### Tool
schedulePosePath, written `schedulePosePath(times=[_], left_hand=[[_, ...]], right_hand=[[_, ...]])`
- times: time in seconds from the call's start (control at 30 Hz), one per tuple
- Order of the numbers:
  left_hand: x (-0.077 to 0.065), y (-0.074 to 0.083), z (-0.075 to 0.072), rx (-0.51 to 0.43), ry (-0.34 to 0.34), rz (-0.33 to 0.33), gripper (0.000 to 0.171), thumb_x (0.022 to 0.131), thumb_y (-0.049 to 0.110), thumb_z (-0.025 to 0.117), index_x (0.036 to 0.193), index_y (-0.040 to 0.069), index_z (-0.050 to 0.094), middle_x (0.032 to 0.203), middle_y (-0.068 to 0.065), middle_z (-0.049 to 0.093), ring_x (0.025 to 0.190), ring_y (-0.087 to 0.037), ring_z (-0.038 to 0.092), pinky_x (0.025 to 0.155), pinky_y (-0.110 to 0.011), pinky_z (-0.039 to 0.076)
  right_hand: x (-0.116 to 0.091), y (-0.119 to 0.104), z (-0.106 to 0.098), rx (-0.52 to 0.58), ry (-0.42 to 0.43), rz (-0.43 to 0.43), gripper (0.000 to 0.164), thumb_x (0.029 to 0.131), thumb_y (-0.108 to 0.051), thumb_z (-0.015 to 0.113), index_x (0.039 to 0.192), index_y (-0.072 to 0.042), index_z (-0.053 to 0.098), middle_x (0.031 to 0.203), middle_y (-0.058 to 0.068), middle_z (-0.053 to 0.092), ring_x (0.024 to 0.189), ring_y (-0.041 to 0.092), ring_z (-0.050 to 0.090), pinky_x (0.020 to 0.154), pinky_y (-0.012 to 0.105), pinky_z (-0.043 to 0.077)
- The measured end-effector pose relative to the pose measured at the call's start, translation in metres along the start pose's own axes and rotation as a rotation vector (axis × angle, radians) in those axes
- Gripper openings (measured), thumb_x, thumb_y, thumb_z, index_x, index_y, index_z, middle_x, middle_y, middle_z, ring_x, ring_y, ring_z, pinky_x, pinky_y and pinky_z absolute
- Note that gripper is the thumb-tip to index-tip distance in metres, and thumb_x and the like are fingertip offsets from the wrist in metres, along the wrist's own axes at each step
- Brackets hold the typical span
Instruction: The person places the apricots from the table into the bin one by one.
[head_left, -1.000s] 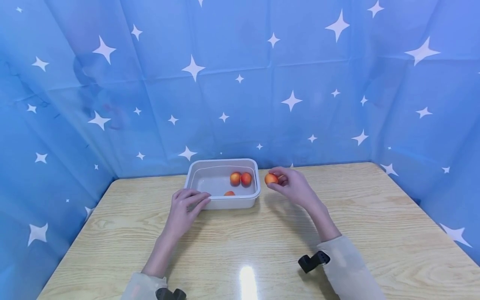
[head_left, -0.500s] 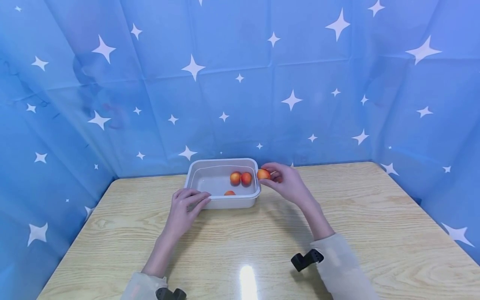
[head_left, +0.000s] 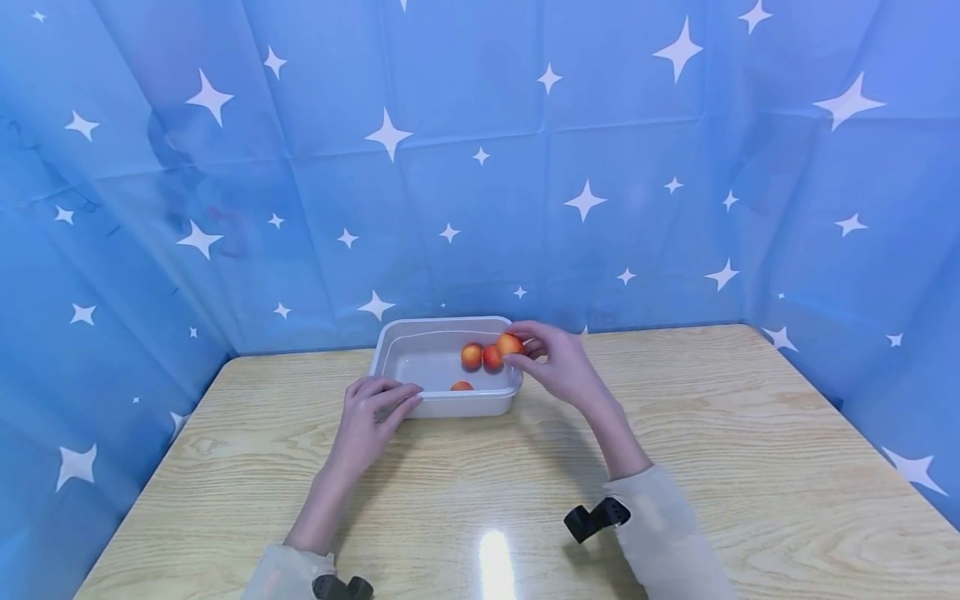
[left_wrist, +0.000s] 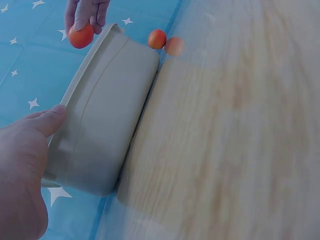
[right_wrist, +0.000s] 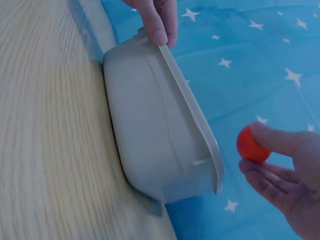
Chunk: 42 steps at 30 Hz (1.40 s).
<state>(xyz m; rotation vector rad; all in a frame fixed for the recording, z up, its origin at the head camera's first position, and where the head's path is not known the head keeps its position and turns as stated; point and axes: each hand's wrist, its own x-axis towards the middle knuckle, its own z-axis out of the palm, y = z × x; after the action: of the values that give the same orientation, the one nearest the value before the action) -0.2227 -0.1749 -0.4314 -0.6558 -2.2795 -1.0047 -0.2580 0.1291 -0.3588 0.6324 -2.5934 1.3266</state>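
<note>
A white rectangular plastic tub (head_left: 450,406) stands upright near the table's back edge. My left hand (head_left: 371,421) pinches its near rim at the left, thumb outside. My right hand (head_left: 558,362) holds a small round orange-red fruit (head_left: 509,346) between thumb and fingers, over the tub's right end. Inside lie a yellow-red fruit (head_left: 472,357), a redder fruit (head_left: 492,357) beside it, and another fruit (head_left: 461,386) partly hidden by the front wall. One more fruit (left_wrist: 157,38) sits on the table past the tub's right end in the left wrist view.
The wood-grain table (head_left: 465,483) is glossy and reflects a light at the front. A blue curtain (head_left: 480,208) with white stars hangs right behind it and along both sides. A black wrist camera (head_left: 596,518) is strapped at the right sleeve.
My right hand has moved left with its fruit, from the table beside the tub, across the right rim, to over the tub. My left hand stays on the rim.
</note>
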Motion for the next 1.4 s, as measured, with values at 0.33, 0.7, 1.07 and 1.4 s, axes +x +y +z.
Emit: schedulePosePath(times=[0.33, 0.7, 1.07, 1.4], left_hand=[[0.0, 0.0, 0.0, -0.004, -0.001, 0.0, 0.018, 0.086, 0.011, 0.081, 0.104, 0.012, 0.08, 0.091, 0.003, 0.072, 0.094, -0.02, 0.061, 0.107, -0.051, 0.029], [0.0, 0.0, -0.001, -0.004, 0.0, 0.006, 0.018, 0.086, 0.011, 0.081, 0.104, 0.012, 0.08, 0.091, 0.003, 0.071, 0.093, -0.02, 0.061, 0.107, -0.051, 0.03], [0.0, -0.001, 0.0, -0.007, 0.01, 0.029, 0.018, 0.085, 0.011, 0.082, 0.103, 0.012, 0.08, 0.09, 0.004, 0.071, 0.092, -0.019, 0.061, 0.106, -0.052, 0.03], [0.0, -0.003, 0.0, -0.006, 0.006, 0.031, 0.016, 0.087, 0.011, 0.08, 0.103, 0.011, 0.08, 0.09, 0.004, 0.071, 0.093, -0.02, 0.061, 0.106, -0.052, 0.03]], right_hand=[[0.002, -0.003, 0.011, 0.01, 0.0, -0.017, 0.041, 0.089, -0.015, 0.08, 0.128, -0.01, 0.068, 0.119, 0.007, 0.069, 0.093, 0.021, 0.067, 0.08, 0.035, 0.057], [0.004, 0.005, 0.025, -0.003, -0.042, -0.06, 0.044, 0.089, -0.016, 0.08, 0.131, -0.01, 0.068, 0.119, 0.007, 0.069, 0.092, 0.023, 0.066, 0.083, 0.038, 0.057], [0.003, 0.008, 0.025, 0.03, -0.058, -0.089, 0.042, 0.093, -0.003, 0.073, 0.134, -0.008, 0.065, 0.118, 0.012, 0.07, 0.101, 0.025, 0.07, 0.089, 0.043, 0.057], [0.002, 0.005, 0.022, 0.034, -0.041, -0.073, 0.031, 0.096, -0.013, 0.071, 0.127, -0.011, 0.069, 0.118, 0.008, 0.071, 0.1, 0.023, 0.069, 0.09, 0.042, 0.056]])
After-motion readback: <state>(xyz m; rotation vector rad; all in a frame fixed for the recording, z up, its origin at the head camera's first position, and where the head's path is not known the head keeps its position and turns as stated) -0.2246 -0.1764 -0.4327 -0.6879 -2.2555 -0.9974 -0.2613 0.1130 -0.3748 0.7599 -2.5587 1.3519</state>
